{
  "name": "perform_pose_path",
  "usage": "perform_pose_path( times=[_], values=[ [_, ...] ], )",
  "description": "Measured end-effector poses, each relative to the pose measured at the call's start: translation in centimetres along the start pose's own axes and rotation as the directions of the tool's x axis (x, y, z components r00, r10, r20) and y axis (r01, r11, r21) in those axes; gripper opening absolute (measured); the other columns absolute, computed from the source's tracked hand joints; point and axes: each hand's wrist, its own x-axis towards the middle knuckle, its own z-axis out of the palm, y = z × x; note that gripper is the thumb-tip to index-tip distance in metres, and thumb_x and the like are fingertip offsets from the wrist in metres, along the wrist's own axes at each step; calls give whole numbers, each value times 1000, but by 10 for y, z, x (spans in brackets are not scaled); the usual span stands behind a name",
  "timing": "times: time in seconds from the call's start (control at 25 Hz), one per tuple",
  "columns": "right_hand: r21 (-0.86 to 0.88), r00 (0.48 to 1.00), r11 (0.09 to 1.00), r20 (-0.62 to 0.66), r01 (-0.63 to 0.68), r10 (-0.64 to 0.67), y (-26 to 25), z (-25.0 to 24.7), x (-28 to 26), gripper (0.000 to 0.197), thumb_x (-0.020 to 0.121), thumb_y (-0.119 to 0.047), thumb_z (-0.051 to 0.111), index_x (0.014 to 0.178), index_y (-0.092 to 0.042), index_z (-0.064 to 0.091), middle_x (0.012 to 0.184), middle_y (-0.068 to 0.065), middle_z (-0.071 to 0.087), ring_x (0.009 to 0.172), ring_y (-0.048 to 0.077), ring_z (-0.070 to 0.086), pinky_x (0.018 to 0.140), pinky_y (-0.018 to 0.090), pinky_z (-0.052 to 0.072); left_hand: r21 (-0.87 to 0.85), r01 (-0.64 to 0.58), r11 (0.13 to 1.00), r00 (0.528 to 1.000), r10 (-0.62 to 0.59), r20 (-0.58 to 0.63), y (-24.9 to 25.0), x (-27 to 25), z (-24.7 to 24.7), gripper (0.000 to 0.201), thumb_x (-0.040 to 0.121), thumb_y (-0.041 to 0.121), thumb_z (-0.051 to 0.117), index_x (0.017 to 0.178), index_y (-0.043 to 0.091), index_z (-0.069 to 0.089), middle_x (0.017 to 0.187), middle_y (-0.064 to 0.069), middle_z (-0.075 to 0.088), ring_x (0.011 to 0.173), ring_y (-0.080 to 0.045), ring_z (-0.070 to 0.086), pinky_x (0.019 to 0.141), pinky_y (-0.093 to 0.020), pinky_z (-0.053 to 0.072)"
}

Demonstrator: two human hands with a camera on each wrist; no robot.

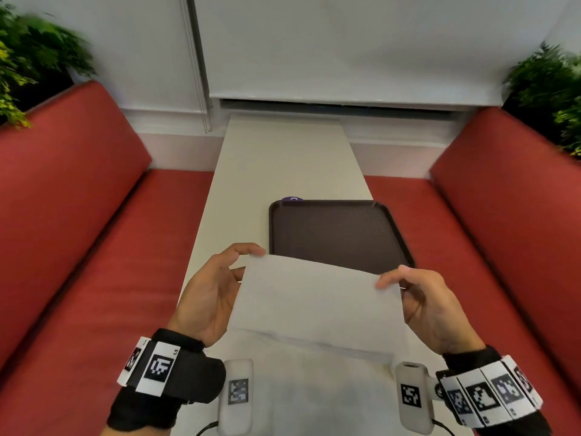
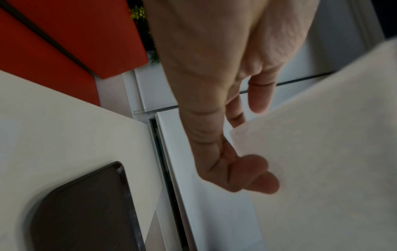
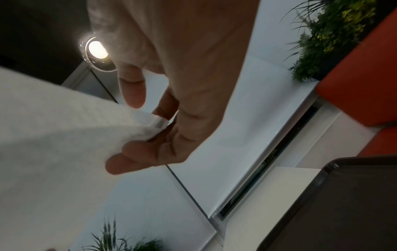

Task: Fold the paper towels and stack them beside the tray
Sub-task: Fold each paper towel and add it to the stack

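A white paper towel [image 1: 314, 303] is held up off the table between both hands, its lower part trailing toward me. My left hand [image 1: 248, 256] pinches the towel's far left corner, and the left wrist view shows the paper towel [image 2: 322, 135] against the fingertips [image 2: 266, 183]. My right hand [image 1: 390, 280] pinches the far right corner; in the right wrist view the paper towel [image 3: 64, 135] folds between thumb and fingers [image 3: 133, 95]. A dark brown tray [image 1: 338, 234] lies on the table just beyond the towel, to the right.
The narrow cream table [image 1: 283, 158] runs away from me between two red bench seats [image 1: 78, 215] [image 1: 503, 215]. Plants [image 1: 28, 58] stand behind both seat backs. A small purple object [image 1: 292, 199] peeks out behind the tray's far edge.
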Motion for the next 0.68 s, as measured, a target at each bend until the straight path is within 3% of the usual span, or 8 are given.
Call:
perform_pose_path(
  times=[0.08,0.16,0.2,0.28,0.4,0.52,0.6,0.68],
  values=[
    [-134,997,991,-74,10,-20,15,-17,-7,34,71,-37,75,71,-3,74,78,16,69,67,27,58,60,30,48,128,41,991,999,-44,24,-14,9,5,46,72,22,73,114,28,57,85,-14,70,73,-28,67,63,-36,56],
    [-265,986,964,-160,4,-48,33,-35,-19,43,59,-46,83,78,-9,75,81,16,70,69,26,54,67,34,48,261,108,959,994,-110,-9,-32,18,16,55,75,7,75,119,30,52,91,-19,72,83,-32,70,72,-42,58],
    [-286,976,958,-215,-26,-38,42,-46,-27,40,59,-44,85,80,-11,76,83,18,70,70,26,55,70,36,49,328,143,934,990,-133,-52,-44,27,24,52,76,3,72,117,27,52,91,-18,73,84,-33,70,74,-44,58],
    [-246,943,964,-333,-101,14,55,-63,-43,13,68,-17,84,78,-12,76,84,17,72,68,25,62,69,32,53,445,165,880,982,-106,-155,-70,49,42,41,76,-1,71,108,20,55,89,-17,73,82,-32,70,73,-46,58],
    [-288,881,927,-466,-239,82,74,-89,-62,20,74,7,74,73,-13,75,73,4,72,49,6,57,51,18,47,572,56,818,992,18,-124,-114,92,75,24,76,-3,70,87,15,58,84,-8,69,73,-16,67,66,-32,54],
    [-378,841,857,-530,-350,110,91,-115,-70,24,78,1,74,82,-23,74,68,-5,60,40,3,45,50,25,48,785,-130,606,990,118,73,-152,145,108,23,81,-2,63,74,20,66,76,4,68,70,-8,62,67,-17,48],
    [-402,812,822,-571,-403,119,103,-132,-67,29,80,-3,73,85,-32,72,72,-3,62,44,5,53,57,27,55,885,-213,413,975,32,219,-178,183,126,25,85,-1,54,90,16,72,92,-1,72,87,-16,65,83,-25,51],
    [-443,799,779,-590,-444,120,115,-145,-58,29,83,-4,70,91,-32,71,67,-10,61,47,3,59,55,12,49,928,-300,220,942,-84,325,-200,216,139,34,87,1,47,110,16,67,112,-1,66,105,-20,60,97,-39,46]
  ],
)
